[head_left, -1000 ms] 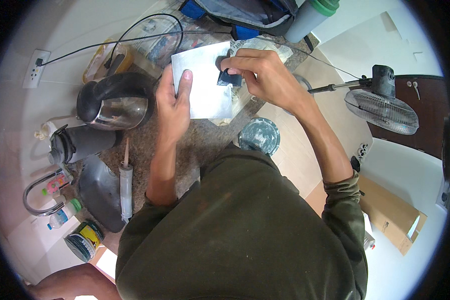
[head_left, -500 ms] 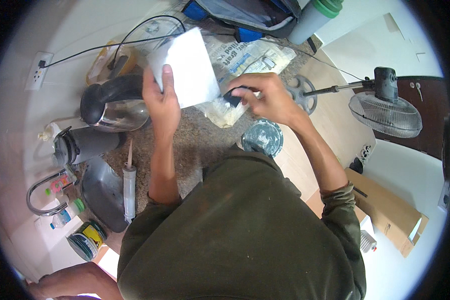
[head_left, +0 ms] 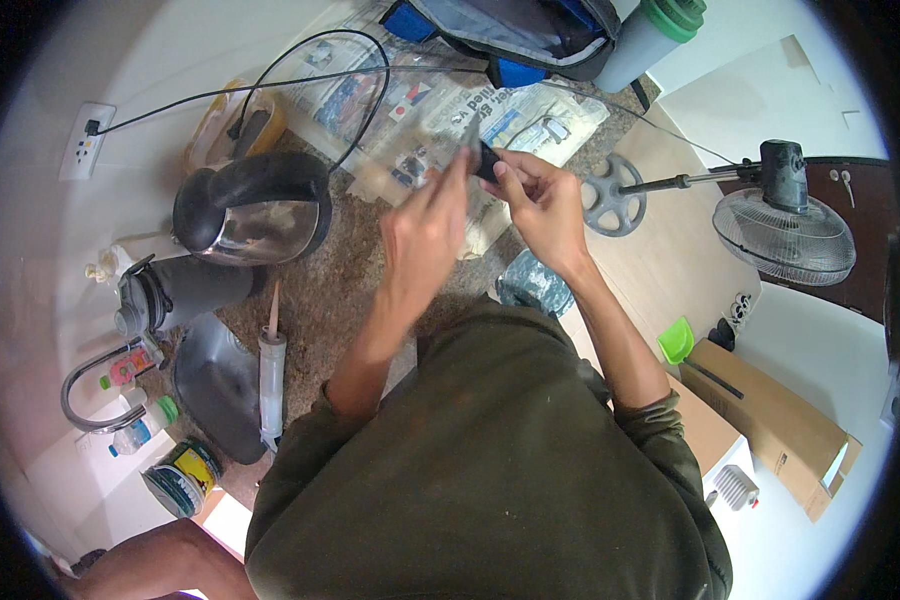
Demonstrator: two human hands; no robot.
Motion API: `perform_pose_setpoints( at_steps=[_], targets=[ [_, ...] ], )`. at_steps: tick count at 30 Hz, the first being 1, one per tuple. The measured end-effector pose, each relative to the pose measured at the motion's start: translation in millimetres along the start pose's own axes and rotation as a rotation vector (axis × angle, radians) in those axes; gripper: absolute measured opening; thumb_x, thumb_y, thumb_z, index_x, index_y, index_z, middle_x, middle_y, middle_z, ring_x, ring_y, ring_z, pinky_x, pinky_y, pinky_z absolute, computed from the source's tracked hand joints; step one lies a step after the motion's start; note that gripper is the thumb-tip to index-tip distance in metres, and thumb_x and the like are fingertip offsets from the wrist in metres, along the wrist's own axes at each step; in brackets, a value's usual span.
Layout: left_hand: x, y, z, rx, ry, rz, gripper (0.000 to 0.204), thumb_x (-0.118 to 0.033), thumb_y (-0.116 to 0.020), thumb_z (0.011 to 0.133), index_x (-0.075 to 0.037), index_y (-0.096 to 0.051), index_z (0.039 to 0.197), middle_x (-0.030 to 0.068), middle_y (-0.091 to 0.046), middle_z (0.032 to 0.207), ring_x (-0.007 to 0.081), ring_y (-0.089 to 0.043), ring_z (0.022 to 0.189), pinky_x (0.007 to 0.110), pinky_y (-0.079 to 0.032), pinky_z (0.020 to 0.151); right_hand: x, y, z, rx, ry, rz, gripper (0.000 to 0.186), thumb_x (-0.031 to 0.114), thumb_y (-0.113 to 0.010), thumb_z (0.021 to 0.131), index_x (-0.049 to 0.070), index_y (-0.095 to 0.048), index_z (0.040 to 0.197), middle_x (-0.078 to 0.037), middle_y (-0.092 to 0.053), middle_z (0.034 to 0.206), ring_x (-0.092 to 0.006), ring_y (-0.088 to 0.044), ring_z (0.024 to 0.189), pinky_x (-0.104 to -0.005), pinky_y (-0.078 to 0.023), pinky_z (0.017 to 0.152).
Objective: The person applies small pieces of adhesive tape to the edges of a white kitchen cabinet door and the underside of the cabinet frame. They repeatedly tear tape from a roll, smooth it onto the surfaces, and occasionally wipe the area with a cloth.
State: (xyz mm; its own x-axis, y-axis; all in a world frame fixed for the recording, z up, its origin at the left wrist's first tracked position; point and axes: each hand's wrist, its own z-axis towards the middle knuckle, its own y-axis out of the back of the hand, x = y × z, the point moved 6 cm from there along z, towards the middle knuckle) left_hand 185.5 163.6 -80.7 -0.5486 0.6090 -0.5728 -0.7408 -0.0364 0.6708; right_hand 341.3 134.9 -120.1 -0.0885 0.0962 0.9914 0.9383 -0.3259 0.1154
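Note:
My right hand (head_left: 545, 208) grips a small tool with a black handle (head_left: 488, 160); a blurred grey blade-like piece rises beside it, its exact kind unclear. My left hand (head_left: 425, 235) is at the tool's left side, its fingers smeared by motion, so their grip cannot be made out. Beneath both hands lie printed newspaper sheets (head_left: 345, 90) on a brown speckled countertop (head_left: 320, 290). Pale, stained wrapping (head_left: 485, 225) shows under my right hand, and a round tub with a whitish-teal smeared top (head_left: 535, 283) is below it.
Left of my hands are an electric kettle (head_left: 260, 225), a dark grey bottle (head_left: 205, 290), a sealant cartridge (head_left: 272, 375) and a sink (head_left: 210, 395). A black cord (head_left: 320, 78) crosses the newspaper. Behind are a bag (head_left: 520, 35) and tumbler (head_left: 655, 45). A fan (head_left: 785, 235) stands at right.
The white flat panel in my left hand is no longer in view. My left hand has moved right to the black-handled tool, and more newspaper shows.

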Motion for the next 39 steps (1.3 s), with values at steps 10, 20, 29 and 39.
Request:
perform_pose_setpoints(
  at_steps=[10,20,29,39],
  targets=[
    [83.1,22.6,10.3,0.002,0.478,-0.156,0.021,-0.018,-0.064,0.100,0.004,-0.068,0.100,0.0213,-0.070,0.076,0.0268,-0.069,0.067,0.037,-0.051,0.065,-34.7,31.4,20.1,-0.037,-0.056,-0.034,0.021,0.007,-0.067,0.098,-0.008,-0.071,0.112,-0.012,-0.076,0.085,-0.0132,-0.074,0.075,-0.0268,-0.058,0.066],
    [84.3,4.1,-8.8,-0.009,0.608,-0.629,0.023,-0.015,-0.062,0.104,0.005,-0.066,0.115,0.0081,-0.073,0.091,0.0071,-0.061,0.079,0.025,-0.048,0.068,13.0,16.1,11.6,-0.124,0.350,-0.333,0.019,0.010,-0.073,0.091,0.000,-0.075,0.106,-0.017,-0.076,0.088,-0.0223,-0.074,0.074,-0.0334,-0.058,0.070],
    [103.2,15.4,-13.2,-0.025,0.663,-0.631,0.031,-0.021,-0.064,0.103,0.004,-0.062,0.121,0.0094,-0.072,0.106,0.0113,-0.062,0.095,0.027,-0.046,0.085,-4.7,47.6,20.6,-0.219,0.242,-0.306,0.018,0.009,-0.072,0.090,-0.001,-0.075,0.105,-0.017,-0.075,0.082,-0.0210,-0.073,0.071,-0.0346,-0.057,0.068],
    [97.1,11.2,-17.5,-0.077,0.784,-0.811,0.044,-0.017,-0.067,0.101,0.002,-0.049,0.137,0.0137,-0.069,0.113,0.0145,-0.062,0.105,0.026,-0.046,0.091,15.7,88.8,-42.0,-0.296,0.633,-0.414,0.012,-0.008,-0.075,0.082,0.000,-0.075,0.090,-0.013,-0.074,0.108,-0.0206,-0.074,0.092,-0.0294,-0.058,0.073]
  ],
)
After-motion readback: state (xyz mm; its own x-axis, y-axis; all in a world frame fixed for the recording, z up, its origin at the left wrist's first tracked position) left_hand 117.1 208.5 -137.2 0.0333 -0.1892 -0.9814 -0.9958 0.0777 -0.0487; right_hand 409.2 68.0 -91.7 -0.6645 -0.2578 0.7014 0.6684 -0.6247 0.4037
